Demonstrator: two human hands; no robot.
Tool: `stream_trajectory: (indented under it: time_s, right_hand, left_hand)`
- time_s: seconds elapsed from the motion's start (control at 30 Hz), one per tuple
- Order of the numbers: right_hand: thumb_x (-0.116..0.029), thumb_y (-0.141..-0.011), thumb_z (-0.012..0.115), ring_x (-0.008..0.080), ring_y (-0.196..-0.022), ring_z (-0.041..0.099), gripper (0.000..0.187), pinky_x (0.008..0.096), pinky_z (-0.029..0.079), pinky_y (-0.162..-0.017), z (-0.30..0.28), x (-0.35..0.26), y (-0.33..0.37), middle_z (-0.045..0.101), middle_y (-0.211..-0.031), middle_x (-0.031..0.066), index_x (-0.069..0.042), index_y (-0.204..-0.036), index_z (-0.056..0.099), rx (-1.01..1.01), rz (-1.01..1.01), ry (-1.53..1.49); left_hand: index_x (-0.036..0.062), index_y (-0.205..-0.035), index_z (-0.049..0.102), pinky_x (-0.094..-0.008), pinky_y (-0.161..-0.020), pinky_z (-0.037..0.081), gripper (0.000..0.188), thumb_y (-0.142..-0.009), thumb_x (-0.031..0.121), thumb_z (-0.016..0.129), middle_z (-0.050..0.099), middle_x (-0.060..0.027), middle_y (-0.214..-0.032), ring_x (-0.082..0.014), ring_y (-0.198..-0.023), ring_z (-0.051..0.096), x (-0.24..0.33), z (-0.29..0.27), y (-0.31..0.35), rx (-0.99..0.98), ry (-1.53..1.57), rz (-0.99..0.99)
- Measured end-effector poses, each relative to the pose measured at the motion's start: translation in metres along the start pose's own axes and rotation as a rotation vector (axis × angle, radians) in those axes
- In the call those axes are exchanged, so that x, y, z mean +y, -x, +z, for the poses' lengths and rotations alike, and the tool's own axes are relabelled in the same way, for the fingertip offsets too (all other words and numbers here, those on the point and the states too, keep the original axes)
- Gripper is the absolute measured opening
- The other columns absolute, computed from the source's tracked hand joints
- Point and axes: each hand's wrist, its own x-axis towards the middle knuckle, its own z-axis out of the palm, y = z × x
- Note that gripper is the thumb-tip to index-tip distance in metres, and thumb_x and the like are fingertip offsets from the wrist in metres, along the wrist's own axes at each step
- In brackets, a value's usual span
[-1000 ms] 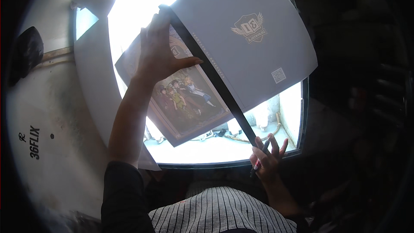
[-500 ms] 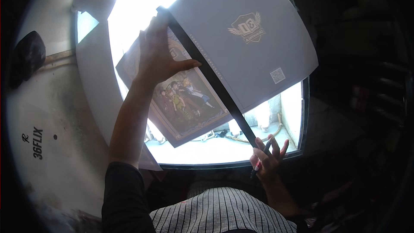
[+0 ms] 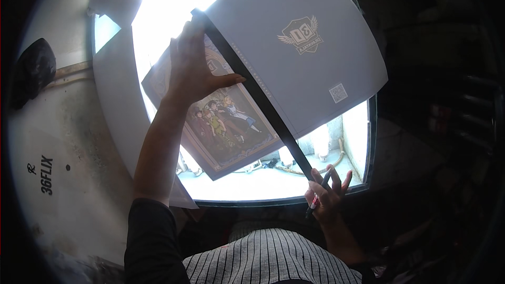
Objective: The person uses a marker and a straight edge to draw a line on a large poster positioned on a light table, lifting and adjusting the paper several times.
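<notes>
White glare from the lit box (image 3: pixel 242 188) fills the middle of your view, with pipes or tubes showing through its lower part. Across it lies the sheet (image 3: pixel 307 81), tilted: picture panel (image 3: pixel 226 121) to the left, grey panel with a winged emblem (image 3: pixel 301 34) to the right. A pale paper (image 3: pixel 113 100) curves down beside it, on your left.

The black strip (image 3: pixel 263 100) crosses the sheet at a slant, between the two panels, its lower end running past the sheet's edge. Your left hand (image 3: pixel 192 68) is spread, fingers by the strip's upper end, thumb tip on the strip. Your right hand (image 3: pixel 327 195) is at the lower end, fingers curled around the pen (image 3: pixel 315 200); whether they also pinch the strip, you cannot tell here.

Step in hand, by judgement: lining up the strip. Next move probably calls for steady left-hand pressure, strip unslipped, while the pen is freed.
</notes>
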Motion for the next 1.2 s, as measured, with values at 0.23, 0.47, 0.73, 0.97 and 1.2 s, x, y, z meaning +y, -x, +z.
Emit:
stream_trajectory:
  time_s: [0.23, 0.47, 0.73, 0.97, 1.2]
  right_hand:
    - [-0.008, -0.080, 0.070, 0.0289, -0.137, 0.048, 0.038, 0.0696, 0.003, -0.117, 0.001, -0.002, 0.000, 0.071, -0.122, -0.0038, -0.023, -0.111, 0.054, -0.006, 0.001, 0.000]
    - [-0.008, -0.081, 0.070, 0.0289, -0.137, 0.048, 0.038, 0.0702, 0.003, -0.117, 0.000, -0.002, 0.001, 0.071, -0.122, -0.0030, -0.024, -0.111, 0.054, -0.009, 0.014, -0.013]
    - [-0.010, -0.084, 0.069, 0.0291, -0.138, 0.047, 0.032, 0.0700, 0.003, -0.117, -0.001, 0.000, -0.001, 0.070, -0.124, -0.0008, -0.022, -0.110, 0.055, -0.021, -0.007, -0.012]
    - [-0.054, -0.105, 0.032, 0.0225, -0.121, 0.058, 0.058, 0.0653, 0.005, -0.118, -0.014, 0.001, -0.058, 0.072, -0.099, 0.0069, -0.014, -0.144, 0.044, 0.203, -0.045, -0.206]
    - [-0.022, -0.094, 0.066, 0.0206, -0.093, 0.071, 0.019, 0.0603, 0.016, -0.117, 0.037, -0.058, -0.309, 0.073, -0.093, 0.0042, -0.007, -0.106, 0.062, 0.208, -0.251, -0.338]
  left_hand:
    - [0.0076, -0.156, 0.012, -0.0654, -0.119, 0.004, 0.137, -0.059, 0.084, 0.070, 0.015, -0.0211, -0.163, -0.0392, -0.152, 0.011, -0.003, 0.000, 0.002, -0.004, -0.017, -0.005]
    - [0.0077, -0.157, 0.011, -0.0642, -0.119, 0.004, 0.138, -0.058, 0.084, 0.070, 0.014, -0.0213, -0.163, -0.0394, -0.152, 0.010, -0.003, 0.003, 0.003, -0.003, -0.033, -0.005]
    - [0.0048, -0.156, 0.011, -0.0637, -0.119, 0.004, 0.140, -0.058, 0.083, 0.073, 0.014, -0.0227, -0.163, -0.0395, -0.152, 0.009, 0.000, -0.004, 0.000, -0.026, -0.024, -0.006]
    - [-0.0019, -0.155, 0.014, -0.0599, -0.121, 0.004, 0.145, -0.055, 0.087, 0.071, 0.014, -0.0248, -0.162, -0.0375, -0.153, 0.005, 0.016, -0.015, -0.005, -0.204, -0.064, -0.161]
    - [-0.0023, -0.155, 0.013, -0.0579, -0.122, 0.004, 0.148, -0.052, 0.088, 0.072, 0.011, -0.0241, -0.162, -0.0358, -0.153, 0.004, 0.016, -0.026, -0.001, -0.267, -0.093, -0.245]
